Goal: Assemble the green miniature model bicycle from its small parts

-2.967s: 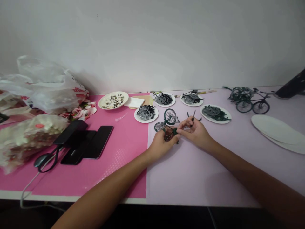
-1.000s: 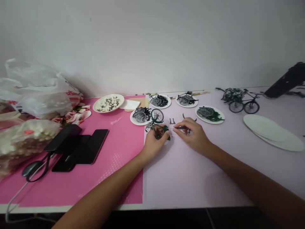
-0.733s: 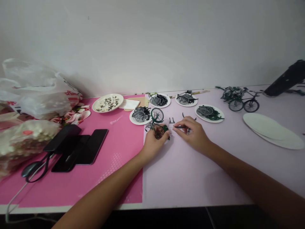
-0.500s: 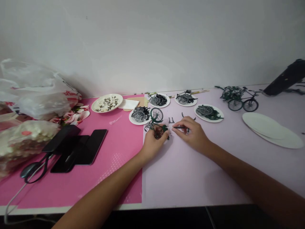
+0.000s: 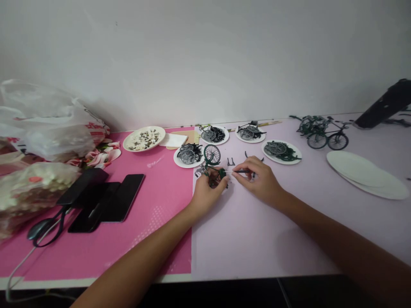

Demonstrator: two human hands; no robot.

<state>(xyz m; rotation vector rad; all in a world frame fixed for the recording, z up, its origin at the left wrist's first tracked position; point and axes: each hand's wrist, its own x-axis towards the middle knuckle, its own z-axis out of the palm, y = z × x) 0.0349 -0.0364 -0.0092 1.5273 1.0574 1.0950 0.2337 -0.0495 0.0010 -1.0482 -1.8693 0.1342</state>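
My left hand [image 5: 207, 190] is closed around a small green toy bicycle [image 5: 212, 155], whose spoked wheel sticks up above my fingers. My right hand [image 5: 258, 177] pinches a thin screwdriver [image 5: 243, 171]; its metal shaft points left and its tip meets the green part at my left fingertips. Small dark forked pieces [image 5: 230, 161] lie just behind the screwdriver. Beyond my left hand, a white plate [image 5: 177, 161] holds grey wheels and black parts. My fingers hide much of the toy's frame.
More plates of parts, one [image 5: 299, 161] with green pieces, stand behind my hands. Assembled toy bicycles [image 5: 327, 139], blank white plates [image 5: 391, 186] and a black cylinder [image 5: 383, 105] are right. Black phones [image 5: 123, 199], plastic bags [image 5: 54, 124] and a bowl of pebbles [image 5: 126, 147] are left.
The toy bicycle's upper wheel has shifted very slightly to the right. Both hands keep nearly the same place and grip.
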